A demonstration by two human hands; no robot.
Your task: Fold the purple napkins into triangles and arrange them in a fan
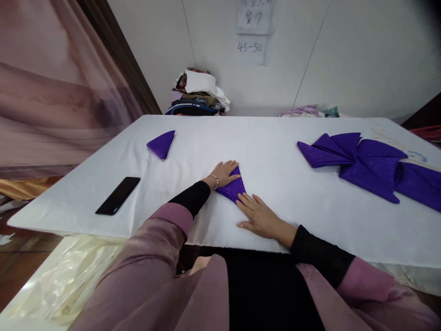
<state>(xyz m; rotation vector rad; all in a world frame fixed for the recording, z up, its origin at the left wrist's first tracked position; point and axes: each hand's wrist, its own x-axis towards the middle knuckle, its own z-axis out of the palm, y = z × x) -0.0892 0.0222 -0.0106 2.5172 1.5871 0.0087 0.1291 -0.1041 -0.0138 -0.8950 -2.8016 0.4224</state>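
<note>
A purple napkin (234,186), folded to a narrow triangle, lies on the white tablecloth (275,151) in front of me. My left hand (225,172) rests flat on its upper left side, fingers stretched out. My right hand (258,215) lies flat at its lower right edge, fingers spread and touching the cloth. Neither hand grips anything.
A folded purple triangle (161,143) lies at the far left. Several purple napkins (365,163) overlap at the right. A black phone (118,195) lies near the left front edge. A pile of folded clothes (198,94) sits behind the table against the wall.
</note>
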